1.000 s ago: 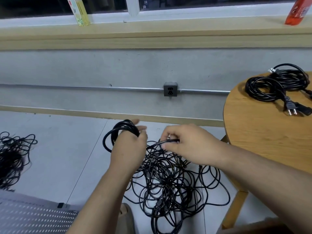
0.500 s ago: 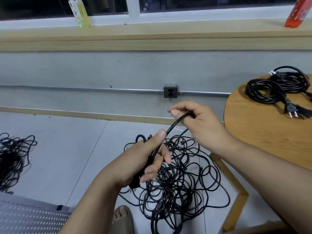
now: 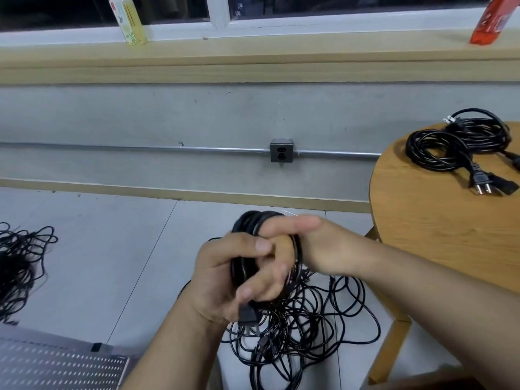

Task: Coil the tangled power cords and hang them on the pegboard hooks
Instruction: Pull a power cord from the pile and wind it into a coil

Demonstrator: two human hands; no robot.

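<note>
Left hand (image 3: 219,274): fingers clenched round the coiled black power cord (image 3: 254,220), thumb pressed over the bundle, and a black plug (image 3: 247,315) pokes out below the fist.
Right hand (image 3: 309,243): thrust into the same coil, loops passing round it near the wrist and forefinger lying straight across the top. The other fingers are a blur, so I cannot tell whether they clasp.
Coil: up off the floor between both hands, above the tangled heap of black cords (image 3: 304,333) on the grey tiles.
Second tangle (image 3: 19,263): far left on the floor.
Round wooden tabletop (image 3: 422,220): carries finished black cord coils (image 3: 450,147).
White pegboard (image 3: 56,364): bottom left corner, hooks not discernible.
</note>
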